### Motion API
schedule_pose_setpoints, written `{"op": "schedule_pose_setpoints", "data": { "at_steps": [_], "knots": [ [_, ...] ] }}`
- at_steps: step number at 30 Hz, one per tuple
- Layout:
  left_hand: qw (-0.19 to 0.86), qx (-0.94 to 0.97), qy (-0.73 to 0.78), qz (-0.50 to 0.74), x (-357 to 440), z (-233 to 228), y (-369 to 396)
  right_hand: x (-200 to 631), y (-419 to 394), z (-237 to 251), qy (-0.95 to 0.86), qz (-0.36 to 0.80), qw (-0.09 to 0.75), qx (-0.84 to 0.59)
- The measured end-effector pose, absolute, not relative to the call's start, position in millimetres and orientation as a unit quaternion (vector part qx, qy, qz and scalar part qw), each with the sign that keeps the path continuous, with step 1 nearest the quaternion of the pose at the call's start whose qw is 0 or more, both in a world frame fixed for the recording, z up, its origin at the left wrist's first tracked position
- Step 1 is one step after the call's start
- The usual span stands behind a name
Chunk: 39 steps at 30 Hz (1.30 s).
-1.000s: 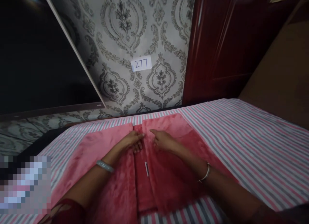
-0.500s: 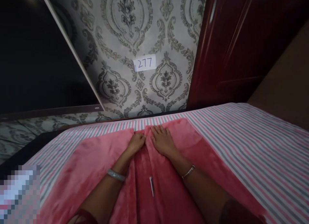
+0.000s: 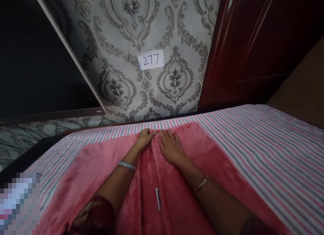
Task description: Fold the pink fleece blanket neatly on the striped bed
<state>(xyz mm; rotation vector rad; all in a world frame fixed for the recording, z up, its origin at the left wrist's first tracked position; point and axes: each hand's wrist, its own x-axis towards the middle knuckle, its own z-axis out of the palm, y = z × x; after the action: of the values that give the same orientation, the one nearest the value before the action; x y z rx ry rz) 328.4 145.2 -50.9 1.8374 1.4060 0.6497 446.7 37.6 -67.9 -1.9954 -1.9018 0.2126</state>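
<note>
A pink plush blanket [image 3: 187,191] lies spread on the striped sheet, with folded edges running lengthwise down its middle. On the strip between those folds shows a small white label [image 3: 158,198]. My left hand [image 3: 146,138], a grey bangle at its wrist, has its fingers curled around the blanket's far edge at the middle fold. Just to its right, my right hand [image 3: 172,146] rests flat on the blanket with fingers stretched forward. A thin silver bracelet is on that wrist.
The pink, grey and white striped sheet [image 3: 258,144] extends to both sides. Behind stand a patterned wall with a paper marked 277 [image 3: 151,59], a dark screen [image 3: 43,63] on the left and a dark red door panel [image 3: 243,53] on the right. The lower left corner is blurred out.
My left hand has moved slightly forward and right to the blanket's far edge, closing the gap between the folds there. My right hand stays flat in nearly the same place.
</note>
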Motion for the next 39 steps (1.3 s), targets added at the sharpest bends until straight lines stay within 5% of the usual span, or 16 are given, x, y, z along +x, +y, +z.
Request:
{"op": "schedule_pose_setpoints", "data": {
  "at_steps": [14,21,39],
  "knots": [
    [0.417,0.662,0.515,0.35,322,-63,146,447,38,-67,-0.676,0.073,0.196,-0.707],
    [0.428,0.673,0.522,0.304,323,-58,144,447,37,-67,-0.673,0.069,0.201,-0.708],
    [0.072,0.787,0.591,0.162,331,-44,135,446,35,-56,-0.678,0.045,0.19,-0.709]
  ]
}}
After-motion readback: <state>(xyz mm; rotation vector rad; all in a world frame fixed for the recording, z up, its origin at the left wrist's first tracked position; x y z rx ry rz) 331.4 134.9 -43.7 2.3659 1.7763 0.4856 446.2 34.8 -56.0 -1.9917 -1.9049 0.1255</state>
